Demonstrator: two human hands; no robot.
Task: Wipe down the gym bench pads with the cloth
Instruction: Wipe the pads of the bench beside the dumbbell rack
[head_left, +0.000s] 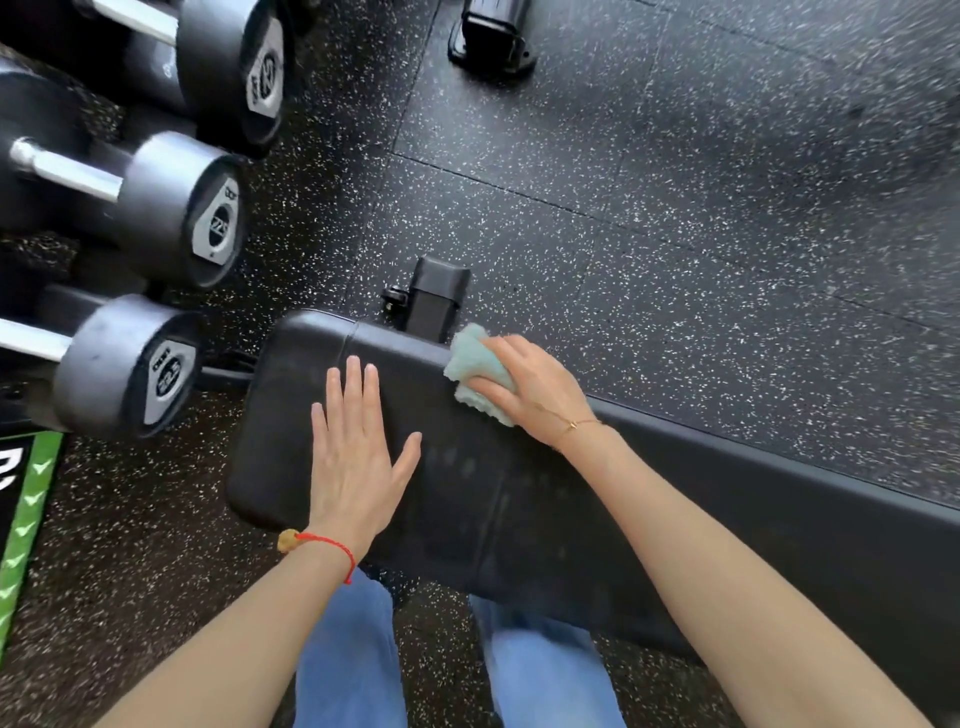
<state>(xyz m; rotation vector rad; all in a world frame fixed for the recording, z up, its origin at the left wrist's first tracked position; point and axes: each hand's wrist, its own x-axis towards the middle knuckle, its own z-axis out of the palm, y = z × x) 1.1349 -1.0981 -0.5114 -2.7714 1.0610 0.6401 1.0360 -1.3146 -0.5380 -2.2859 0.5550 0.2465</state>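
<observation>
Speckled black rubber floor tiles (675, 208) surround a black padded gym bench (467, 509) that runs from the lower right to its rounded end near the dumbbells (156, 208) racked at the left. On the bench's far edge, close to that end, the right hand (535, 389) presses a crumpled pale-green cloth (475, 364), fingers curled over it. Nearer the end, the left hand (353, 457) lies flat on the pad, fingers straight and slightly spread. Blue jeans (353, 660) show below.
</observation>
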